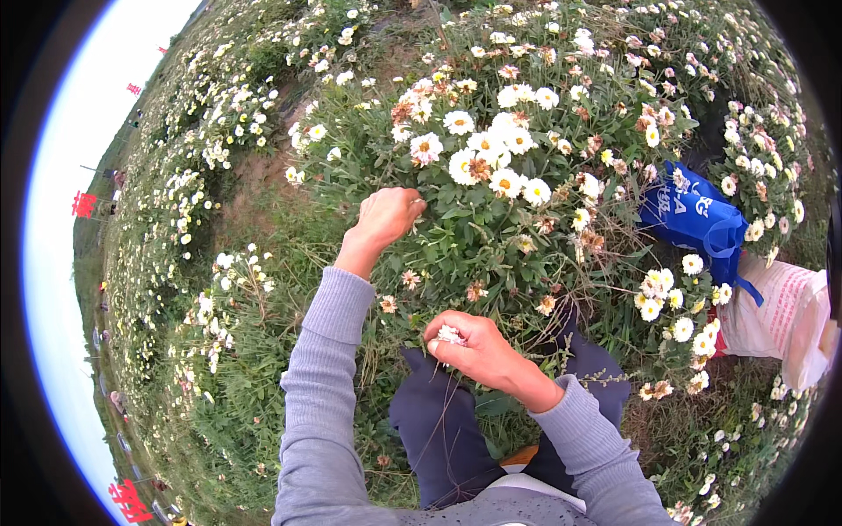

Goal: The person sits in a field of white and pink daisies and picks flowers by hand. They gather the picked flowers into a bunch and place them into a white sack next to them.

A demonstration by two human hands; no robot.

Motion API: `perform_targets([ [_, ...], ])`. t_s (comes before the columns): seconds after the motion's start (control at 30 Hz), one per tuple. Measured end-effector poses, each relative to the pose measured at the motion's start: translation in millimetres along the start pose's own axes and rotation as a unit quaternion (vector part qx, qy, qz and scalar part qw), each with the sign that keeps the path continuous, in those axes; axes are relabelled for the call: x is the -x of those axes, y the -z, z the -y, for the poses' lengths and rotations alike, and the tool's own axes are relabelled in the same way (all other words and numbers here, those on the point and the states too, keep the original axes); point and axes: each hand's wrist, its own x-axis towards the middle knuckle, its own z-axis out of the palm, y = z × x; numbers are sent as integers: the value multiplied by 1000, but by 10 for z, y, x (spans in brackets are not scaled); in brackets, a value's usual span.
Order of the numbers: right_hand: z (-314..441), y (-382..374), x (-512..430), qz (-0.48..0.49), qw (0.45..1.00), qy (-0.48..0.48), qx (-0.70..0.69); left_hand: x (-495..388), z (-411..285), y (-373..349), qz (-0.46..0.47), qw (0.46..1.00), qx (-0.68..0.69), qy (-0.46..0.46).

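My left hand (388,215) reaches into the left side of a chrysanthemum bush (460,230), with its back to me and its fingers curled. A small pale bit shows at its fingertips, but I cannot tell whether it grips anything. Nearer to my body, above my knees, my right hand (483,348) is curled around white flower heads (451,334). A cluster of open white daisy-like blooms (487,146) with yellow to orange centres stands just beyond the left hand. Browned, wilted flower heads (546,304) hang between and right of the hands.
On the right, a blue carrier bag (691,210) with white lettering lies among the plants, beside a white sack (763,306) with red print. Rows of white flowers (243,118) stretch left across the field, and red signs (83,204) stand along its far edge.
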Motion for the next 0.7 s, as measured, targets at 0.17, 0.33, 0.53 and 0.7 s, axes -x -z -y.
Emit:
perform_targets([
  [0.17,345,514,133,-184,956,170,150,245,74,-54,85,995,-46,-15],
  [0.33,501,1331,15,-406,886,108,197,337,266,-102,174,978,114,3],
  [0.53,238,1235,-555,-228,942,77,234,463,289,-123,254,963,89,-17],
  [0.7,268,1044,-798,-63,998,-5,-9,568,229,-138,263,964,43,-23],
])
